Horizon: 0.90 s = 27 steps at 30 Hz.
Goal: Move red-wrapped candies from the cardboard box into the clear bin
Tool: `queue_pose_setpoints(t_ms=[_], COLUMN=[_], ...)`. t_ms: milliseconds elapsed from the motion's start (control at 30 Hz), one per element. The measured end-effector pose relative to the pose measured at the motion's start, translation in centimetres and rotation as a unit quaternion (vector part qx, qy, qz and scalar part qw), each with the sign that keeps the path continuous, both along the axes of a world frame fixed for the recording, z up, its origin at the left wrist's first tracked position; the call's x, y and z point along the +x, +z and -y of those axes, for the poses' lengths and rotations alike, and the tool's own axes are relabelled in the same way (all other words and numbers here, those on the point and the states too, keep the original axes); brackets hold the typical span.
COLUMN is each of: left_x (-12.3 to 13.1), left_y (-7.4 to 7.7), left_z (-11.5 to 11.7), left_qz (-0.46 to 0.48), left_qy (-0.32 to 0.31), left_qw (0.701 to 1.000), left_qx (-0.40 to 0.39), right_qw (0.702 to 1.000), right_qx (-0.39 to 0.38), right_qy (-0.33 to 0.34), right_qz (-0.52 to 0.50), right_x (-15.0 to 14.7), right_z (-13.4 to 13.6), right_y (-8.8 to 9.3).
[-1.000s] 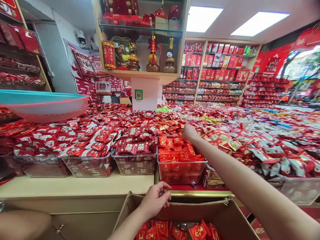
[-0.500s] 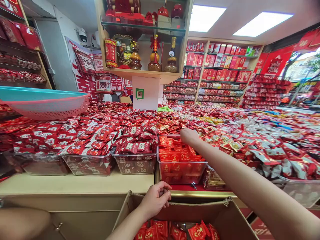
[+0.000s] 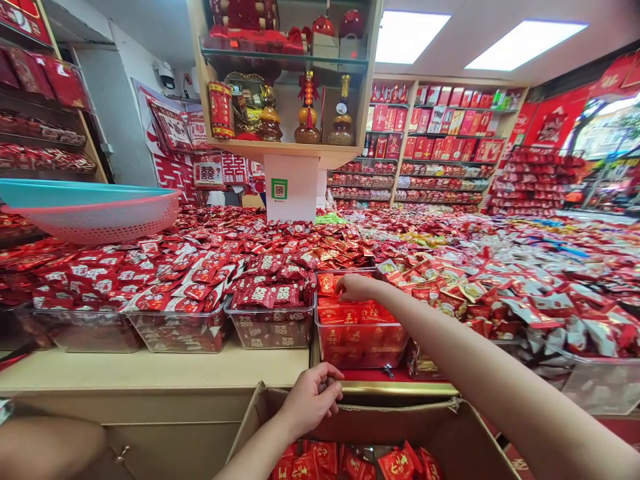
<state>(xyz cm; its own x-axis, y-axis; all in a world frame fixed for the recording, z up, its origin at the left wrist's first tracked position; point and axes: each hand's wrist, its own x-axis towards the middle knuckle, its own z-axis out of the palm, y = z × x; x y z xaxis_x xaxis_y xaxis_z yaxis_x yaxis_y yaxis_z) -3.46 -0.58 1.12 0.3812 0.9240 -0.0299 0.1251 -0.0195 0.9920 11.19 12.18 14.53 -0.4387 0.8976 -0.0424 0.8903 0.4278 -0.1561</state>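
Note:
My right hand [image 3: 356,287] reaches forward over a clear plastic bin [image 3: 361,341] filled with bright red candy packets [image 3: 353,312], fingers resting on the packets at the bin's back. I cannot tell whether it grips any. My left hand [image 3: 311,397] is curled loosely on the far rim of a cardboard box [image 3: 445,427] in front of me, holding nothing visible. The box holds more red packets [image 3: 350,461].
Clear bins [image 3: 270,325] of red-and-white packets line the counter [image 3: 150,373] to the left. A pink and teal basket [image 3: 90,210] sits at far left. A wooden shelf unit [image 3: 285,80] with ornaments stands behind; candy heaps [image 3: 525,280] spread right.
My right hand has slid left and toward me, from the bin's far right corner to its back middle. My left hand has stayed on the box rim.

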Motion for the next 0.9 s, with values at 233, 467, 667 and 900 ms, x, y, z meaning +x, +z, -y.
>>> queue_pose_setpoints(t_ms=[233,467,667,900], left_x=[0.0,0.0,0.0,-0.1], left_y=[-0.1,-0.2,-0.5,-0.4], left_z=[-0.1,-0.1,-0.2,-0.2], left_qz=[0.006,-0.004,-0.003,-0.007], left_qy=[-0.002,-0.005,-0.008,-0.007], left_qw=[1.0,1.0,1.0,1.0], left_qx=[0.006,0.008,0.006,0.0], right_qw=[0.993,0.954,0.911,0.899], right_qx=[-0.056,-0.09,-0.098,-0.124], right_qy=[-0.021,-0.093,-0.147,-0.163], right_qz=[-0.104,-0.269,-0.373,-0.388], right_x=[0.8,1.1,0.2,-0.4], right_z=[-0.7,-1.6,-1.8,-1.8], right_y=[-0.3,-1.3,-1.8,-2.7])
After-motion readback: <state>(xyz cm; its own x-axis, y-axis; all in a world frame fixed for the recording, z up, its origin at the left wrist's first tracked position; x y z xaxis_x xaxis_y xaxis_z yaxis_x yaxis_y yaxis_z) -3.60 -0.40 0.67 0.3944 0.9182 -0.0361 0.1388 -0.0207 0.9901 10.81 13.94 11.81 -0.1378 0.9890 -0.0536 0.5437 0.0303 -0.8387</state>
